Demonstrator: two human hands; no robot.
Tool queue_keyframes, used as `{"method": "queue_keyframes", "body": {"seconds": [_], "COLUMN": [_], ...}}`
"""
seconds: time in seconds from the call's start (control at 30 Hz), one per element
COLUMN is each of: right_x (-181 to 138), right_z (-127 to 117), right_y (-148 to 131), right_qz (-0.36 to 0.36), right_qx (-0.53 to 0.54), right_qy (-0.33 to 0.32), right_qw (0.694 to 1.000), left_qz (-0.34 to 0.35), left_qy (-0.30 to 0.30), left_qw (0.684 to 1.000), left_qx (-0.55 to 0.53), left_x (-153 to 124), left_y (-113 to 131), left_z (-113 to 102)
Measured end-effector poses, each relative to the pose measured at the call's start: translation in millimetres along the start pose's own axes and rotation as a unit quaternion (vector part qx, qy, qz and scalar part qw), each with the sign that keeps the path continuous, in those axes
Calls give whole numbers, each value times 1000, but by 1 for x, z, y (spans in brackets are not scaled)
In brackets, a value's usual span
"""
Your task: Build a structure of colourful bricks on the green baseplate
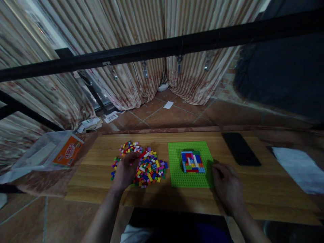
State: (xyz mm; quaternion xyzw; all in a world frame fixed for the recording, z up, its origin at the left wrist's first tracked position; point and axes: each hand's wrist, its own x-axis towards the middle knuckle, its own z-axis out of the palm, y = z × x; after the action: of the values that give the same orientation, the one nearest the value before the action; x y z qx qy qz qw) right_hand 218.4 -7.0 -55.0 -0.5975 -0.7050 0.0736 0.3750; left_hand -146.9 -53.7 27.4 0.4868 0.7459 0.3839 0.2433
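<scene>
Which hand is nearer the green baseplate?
Right: the right hand is at the right edge of the green baseplate; the left hand is over the loose bricks, off to its left.

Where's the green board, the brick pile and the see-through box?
Green board [187, 181]: head view, bare studs near its front edge.
Brick pile [150, 166]: head view, middle of the heap.
See-through box [68, 152]: head view, orange label on its side.

On my remote feed I make out smooth, grained wood on the table [88, 179], hard plastic in the loose bricks [149, 168] and studded baseplate [177, 179], see-through plastic in the box [42, 153], shiny metal on the clips [179, 63], and soft-looking, ridged cloth in the curtains [141, 27].
</scene>
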Motion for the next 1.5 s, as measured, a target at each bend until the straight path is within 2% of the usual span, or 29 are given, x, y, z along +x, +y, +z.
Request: {"method": "queue_keyframes", "body": {"seconds": [0.1,0.23,0.4,0.7,0.8,1.0,1.23,1.5], "right_x": [1,1,1,1,-2,1,10,28], "right_z": [0,1,0,-7,-15,-20,-8,-11], "right_y": [-3,-5,-7,-9,-20,-55,-54,-45], "right_qz": [6,18,29,38,-8,-121,-164,-152], "right_qx": [7,14,28,97,111,114,88,60], "right_qy": [4,9,11,33,27,-63,-91,-104], "right_qw": [1000,1000,999,994,993,984,978,981], "left_qz": [-32,-60,-85,-75,-66,-66,-64,-89], "left_qy": [-46,-150,-209,-217,-228,-242,-271,-207], "left_qw": [988,969,957,960,958,949,941,956], "left_qx": [-142,-186,-185,-158,-162,-192,-193,-189], "left_x": [-18,-39,-48,-44,-45,-45,-46,-43], "left_y": [21,43,52,55,55,55,63,56], "left_z": [22,52,79,105,109,117,119,124]}}
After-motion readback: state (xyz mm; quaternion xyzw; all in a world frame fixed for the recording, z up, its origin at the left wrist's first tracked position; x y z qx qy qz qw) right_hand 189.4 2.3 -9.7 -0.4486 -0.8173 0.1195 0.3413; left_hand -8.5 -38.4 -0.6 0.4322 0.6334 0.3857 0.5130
